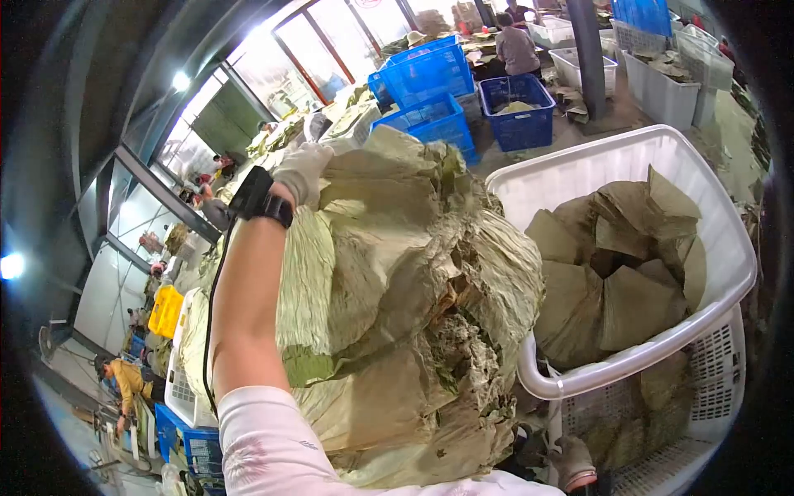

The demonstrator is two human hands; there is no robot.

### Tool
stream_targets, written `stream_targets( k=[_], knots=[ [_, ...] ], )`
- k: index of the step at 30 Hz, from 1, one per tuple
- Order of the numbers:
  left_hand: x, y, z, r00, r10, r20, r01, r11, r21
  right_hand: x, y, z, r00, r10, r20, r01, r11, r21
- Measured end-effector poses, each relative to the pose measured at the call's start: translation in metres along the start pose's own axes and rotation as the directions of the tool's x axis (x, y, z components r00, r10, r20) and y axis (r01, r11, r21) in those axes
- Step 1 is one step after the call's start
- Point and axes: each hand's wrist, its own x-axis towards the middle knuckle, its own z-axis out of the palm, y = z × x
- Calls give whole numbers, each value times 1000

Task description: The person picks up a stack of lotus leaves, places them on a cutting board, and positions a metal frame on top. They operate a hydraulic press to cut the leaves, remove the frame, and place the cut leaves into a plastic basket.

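A big heap of dried, greenish-tan broad leaves (372,248) fills the middle of the view, wrinkled and layered, with ragged, darker edges on its right side. My left hand (302,172), in a whitish glove, is at the heap's far left edge, its fingers curled and closed on a leaf there. A dark strapped device sits on that wrist. Low on the right, my gloved right hand (572,461) is beside the lower perforated crate (718,360). Its fingers are bent closed, and what they hold is hidden.
At right, a white tub (546,384) holding folded leaves rests on the perforated crate. Beyond the heap are blue crates (430,74) and a dark blue bin (519,124). A pillar (587,62) stands behind. People (517,50) work farther off; another person (128,384) bends at left.
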Motion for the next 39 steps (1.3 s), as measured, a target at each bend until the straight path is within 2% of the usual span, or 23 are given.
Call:
stream_targets(
  k=[3, 4, 5, 9, 14, 16, 17, 18, 20, 21, 22, 24, 25, 27, 28, 30, 31, 32, 35, 36, 37, 38, 39],
  knots=[
    [-40, -2, -6, 940, 71, -333, -77, 997, -5, 5, 0, 1, 999, -39, -18, 39, 999, 19],
    [-59, -4, 1, 884, 89, -459, -114, 993, -26, 7, 0, 2, 998, -51, -25, 52, 997, 59],
    [-78, 1, 0, 731, 168, -662, -195, 980, 34, 10, -1, 1, 998, -56, -22, 57, 997, 57],
    [-132, 19, -10, 598, 240, -765, -205, 968, 144, 20, -4, -1, 996, -78, -49, 77, 997, -20],
    [-130, 20, -12, 627, 285, -725, -200, 958, 204, 35, 29, 19, 992, -117, -42, 111, 987, -119],
    [-123, 18, -6, 634, 300, -713, -248, 952, 180, 36, 36, 26, 995, -66, -75, 56, 989, -137],
    [-119, 17, -5, 687, 272, -674, -227, 961, 156, 34, 35, 25, 995, -66, -77, 55, 989, -138],
    [-110, 15, -6, 685, 271, -676, -227, 961, 155, 30, 34, 24, 999, -17, -40, 10, 988, -154],
    [-83, 11, -11, 849, 144, -508, -162, 987, 9, 32, 50, 34, 999, 36, -6, -36, 984, -175],
    [-72, 8, -17, 912, 127, -391, -210, 961, -178, 42, 91, 59, 998, -44, 47, 53, 975, -215],
    [-55, 5, -20, 910, 126, -395, -211, 961, -179, 49, 114, 73, 987, -121, 101, 143, 958, -248],
    [-19, 5, -18, 984, 145, -107, -174, 914, -365, 38, 109, 71, 997, -76, 32, 81, 976, -203],
    [-4, 10, -16, 983, 145, -113, -177, 913, -366, 31, 95, 63, 999, -28, -33, 23, 988, -152],
    [26, 20, -4, 964, 119, 237, -36, 943, -330, 20, 74, 50, 997, -2, -71, -4, 997, -76],
    [39, 18, 8, 964, 127, 232, -44, 942, -334, 16, 71, 47, 995, 25, -100, -24, 1000, 3],
    [59, 8, 35, 947, 146, 288, -71, 964, -256, 17, 83, 54, 997, 40, -61, -41, 999, -17],
    [59, -1, 43, 951, 241, 191, -132, 880, -456, 17, 88, 60, 999, 46, -18, -46, 998, -39],
    [53, 3, 38, 949, 247, 194, -136, 881, -453, 15, 88, 61, 999, 49, -15, -49, 998, -32],
    [2, 25, -8, 998, 24, 58, -7, 958, -287, 15, 74, 48, 996, 87, 14, -87, 996, -14],
    [-13, 22, -6, 999, -5, -50, -7, 973, -231, 15, 66, 43, 987, 157, 19, -157, 987, -31],
    [-32, 15, 2, 950, 14, -312, -97, 963, -252, 15, 57, 39, 974, 227, 24, -225, 973, -48],
    [-50, 11, 11, 834, 24, -551, -191, 950, -248, 26, 84, 74, 994, -8, -107, -1, 996, -88],
    [-66, 14, 15, 807, -116, -578, -219, 852, -477, 37, 120, 115, 935, -262, -239, 215, 955, -205]
  ],
)
